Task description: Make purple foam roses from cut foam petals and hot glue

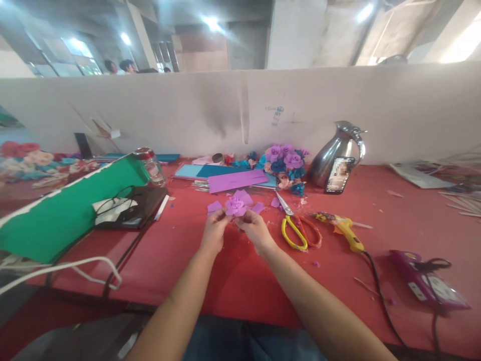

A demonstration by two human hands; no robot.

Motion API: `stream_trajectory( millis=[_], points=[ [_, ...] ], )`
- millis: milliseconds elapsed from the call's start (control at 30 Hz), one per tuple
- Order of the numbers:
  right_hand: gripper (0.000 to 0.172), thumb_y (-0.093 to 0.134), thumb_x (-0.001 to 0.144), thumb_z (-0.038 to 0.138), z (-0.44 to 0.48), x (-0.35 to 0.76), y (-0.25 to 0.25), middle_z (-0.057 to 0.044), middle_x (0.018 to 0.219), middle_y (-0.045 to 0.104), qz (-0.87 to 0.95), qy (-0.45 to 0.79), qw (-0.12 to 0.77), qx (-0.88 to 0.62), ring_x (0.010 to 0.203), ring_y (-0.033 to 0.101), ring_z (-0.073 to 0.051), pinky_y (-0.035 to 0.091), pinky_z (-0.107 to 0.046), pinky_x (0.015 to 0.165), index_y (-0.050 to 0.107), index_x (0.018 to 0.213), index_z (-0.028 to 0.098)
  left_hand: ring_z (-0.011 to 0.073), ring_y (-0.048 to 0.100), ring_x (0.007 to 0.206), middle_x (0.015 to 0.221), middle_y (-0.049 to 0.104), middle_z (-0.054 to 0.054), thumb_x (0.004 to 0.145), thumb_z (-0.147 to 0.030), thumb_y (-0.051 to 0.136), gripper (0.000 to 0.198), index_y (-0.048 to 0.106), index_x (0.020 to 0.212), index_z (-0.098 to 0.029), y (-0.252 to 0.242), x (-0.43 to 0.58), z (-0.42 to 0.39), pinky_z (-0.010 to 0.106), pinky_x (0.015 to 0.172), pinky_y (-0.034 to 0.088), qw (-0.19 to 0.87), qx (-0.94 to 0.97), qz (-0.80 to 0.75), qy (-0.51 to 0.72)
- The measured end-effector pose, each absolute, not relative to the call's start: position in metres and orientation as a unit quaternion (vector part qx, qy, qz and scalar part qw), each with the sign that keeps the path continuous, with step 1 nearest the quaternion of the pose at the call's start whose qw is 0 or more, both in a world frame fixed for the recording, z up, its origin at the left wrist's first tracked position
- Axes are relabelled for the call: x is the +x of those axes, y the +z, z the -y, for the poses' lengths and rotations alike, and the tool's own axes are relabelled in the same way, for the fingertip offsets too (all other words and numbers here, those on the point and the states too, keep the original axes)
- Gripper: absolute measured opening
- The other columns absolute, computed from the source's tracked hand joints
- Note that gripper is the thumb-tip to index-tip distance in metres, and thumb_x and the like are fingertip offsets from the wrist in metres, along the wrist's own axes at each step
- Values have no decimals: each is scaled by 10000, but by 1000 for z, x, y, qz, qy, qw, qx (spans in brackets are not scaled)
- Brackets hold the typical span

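Note:
Both my hands meet above the red table (210, 271), pinching a small purple foam flower (236, 204). My left hand (215, 231) grips it from the left and my right hand (256, 229) from the right, fingers closed on its base. Loose purple petals (214, 206) lie on the table just beyond my hands. Yellow and orange scissors (296, 231) rest right of my right hand. A yellow glue gun (344, 229) lies further right.
Purple and blue foam sheets (236, 179) and a bunch of finished flowers (286, 165) sit at the back by a white partition. A steel jug (332, 153) props a phone (339, 174). A purple power strip (424, 283) is at right, a green sheet (63, 210) and glass jar (151, 164) at left.

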State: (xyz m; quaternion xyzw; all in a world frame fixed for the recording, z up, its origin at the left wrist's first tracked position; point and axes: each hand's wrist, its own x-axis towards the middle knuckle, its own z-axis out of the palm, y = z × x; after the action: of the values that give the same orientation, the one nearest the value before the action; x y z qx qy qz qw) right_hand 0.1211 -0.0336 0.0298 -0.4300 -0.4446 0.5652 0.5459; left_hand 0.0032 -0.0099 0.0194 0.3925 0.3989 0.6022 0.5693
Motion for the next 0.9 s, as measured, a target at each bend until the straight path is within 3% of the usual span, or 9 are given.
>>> stream_trajectory(
  millis=[300,700,900],
  points=[
    [200,657,669,364,38,118,37,12,684,637,464,546,552,-426,602,537,-126,438,-267,623,596,773,204,111,524,605,704,665,-5,585,-230,747,258,710,834,-176,19,5,10,224,588,392,554,399,-405,608],
    [238,586,768,444,32,121,26,-14,717,631,524,456,563,-449,630,534,-148,439,-274,628,591,797,208,138,578,680,689,671,4,625,-296,762,165,734,736,-177,19,3,11,247,676,449,470,433,-426,640],
    [173,526,806,362,32,126,24,-9,692,604,557,397,558,-469,642,528,-158,420,-273,640,586,780,202,175,596,691,673,693,19,666,-324,734,144,741,673,-180,28,5,21,272,693,456,384,491,-477,620]
  ],
)
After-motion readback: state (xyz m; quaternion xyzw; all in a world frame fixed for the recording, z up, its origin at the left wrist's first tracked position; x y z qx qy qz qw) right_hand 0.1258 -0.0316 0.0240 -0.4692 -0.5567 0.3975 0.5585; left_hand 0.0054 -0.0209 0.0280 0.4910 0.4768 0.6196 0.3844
